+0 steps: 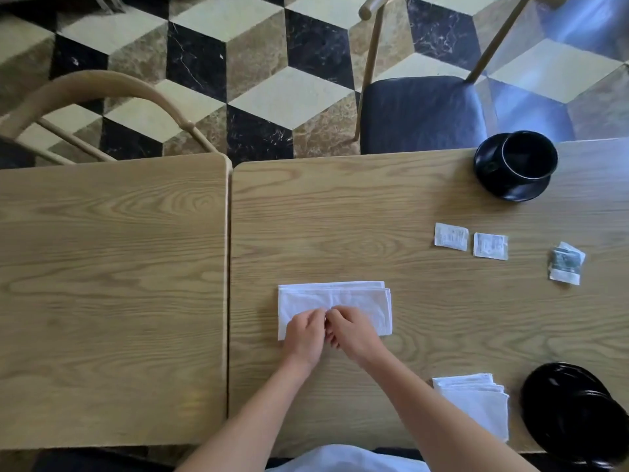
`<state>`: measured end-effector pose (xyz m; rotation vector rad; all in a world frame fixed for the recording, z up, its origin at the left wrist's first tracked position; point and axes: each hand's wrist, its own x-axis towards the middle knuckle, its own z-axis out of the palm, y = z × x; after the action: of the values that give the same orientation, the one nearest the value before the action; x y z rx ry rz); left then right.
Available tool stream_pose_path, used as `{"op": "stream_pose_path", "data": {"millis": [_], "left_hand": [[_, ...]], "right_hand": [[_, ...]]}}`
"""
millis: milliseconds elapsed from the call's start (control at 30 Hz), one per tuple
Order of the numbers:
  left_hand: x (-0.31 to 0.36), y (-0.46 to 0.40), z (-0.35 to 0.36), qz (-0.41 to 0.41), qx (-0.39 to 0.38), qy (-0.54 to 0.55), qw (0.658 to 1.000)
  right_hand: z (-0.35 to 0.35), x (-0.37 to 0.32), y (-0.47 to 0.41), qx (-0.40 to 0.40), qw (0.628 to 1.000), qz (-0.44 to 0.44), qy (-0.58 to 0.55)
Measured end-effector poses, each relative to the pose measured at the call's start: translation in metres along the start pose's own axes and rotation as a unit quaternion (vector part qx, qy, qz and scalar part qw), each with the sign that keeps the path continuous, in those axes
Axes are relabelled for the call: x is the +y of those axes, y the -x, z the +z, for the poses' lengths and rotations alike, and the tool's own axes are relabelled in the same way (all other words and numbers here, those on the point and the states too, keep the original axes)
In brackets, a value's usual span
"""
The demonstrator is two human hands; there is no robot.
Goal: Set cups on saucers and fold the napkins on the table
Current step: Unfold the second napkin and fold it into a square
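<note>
Now both hands meet at the near edge of a white napkin (335, 303) that lies folded into a long rectangle on the right-hand wooden table (340, 216). The left hand (304, 332) and right hand (354, 330) sit knuckle to knuckle, fingers curled down, and they appear to pinch the cloth at its middle — though the fingertips themselves are tucked under, so exactly how much cloth they hold cannot be told. The napkin's far edge shows several stacked layers.

Near the person's right forearm, close to the table's front edge, rests a second pile of white napkins (476, 400), its layers fanned slightly. Just beside it to the right sits a black saucer (571, 413), glossy and partly cut off by the frame. At the far right corner of the table a black cup (529, 156) stands on another black saucer (510, 190).

Between these, three small paper sachets lie flat — two white ones (451, 235) side by side, and a third, crumpled packet (566, 264) farther right.

A second wooden table (112, 267) butts against the left side, bare. Beyond it are a curved wooden chair back (102, 86), a dark-cushioned chair (422, 114), and a cube-patterned marble floor (255, 63).
</note>
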<state>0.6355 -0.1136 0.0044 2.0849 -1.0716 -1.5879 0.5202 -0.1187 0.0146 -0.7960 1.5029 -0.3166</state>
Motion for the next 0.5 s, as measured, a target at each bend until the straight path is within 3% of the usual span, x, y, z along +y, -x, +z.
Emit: {"op": "stream_pose_path", "data": {"millis": [167, 233, 333, 400, 500], "left_hand": [[-0.012, -0.013, 0.0, 0.015, 0.032, -0.098, 0.995], [-0.014, -0.016, -0.005, -0.008, 0.038, -0.072, 0.997], [-0.023, -0.024, -0.015, -0.11, 0.097, 0.017, 0.989], [-0.023, -0.027, -0.019, -0.143, 0.092, 0.036, 0.985], [-0.009, -0.03, -0.014, -0.117, -0.001, 0.018, 0.993]], "right_hand": [[-0.002, 0.016, -0.009, 0.04, 0.989, -0.046, 0.137], [-0.004, 0.02, -0.009, 0.042, 0.977, -0.086, 0.188], [-0.004, 0.023, -0.018, 0.051, 0.961, -0.116, 0.248], [-0.007, 0.02, -0.027, 0.056, 0.963, -0.102, 0.245], [-0.017, 0.011, -0.043, 0.017, 0.99, -0.04, 0.134]]}}
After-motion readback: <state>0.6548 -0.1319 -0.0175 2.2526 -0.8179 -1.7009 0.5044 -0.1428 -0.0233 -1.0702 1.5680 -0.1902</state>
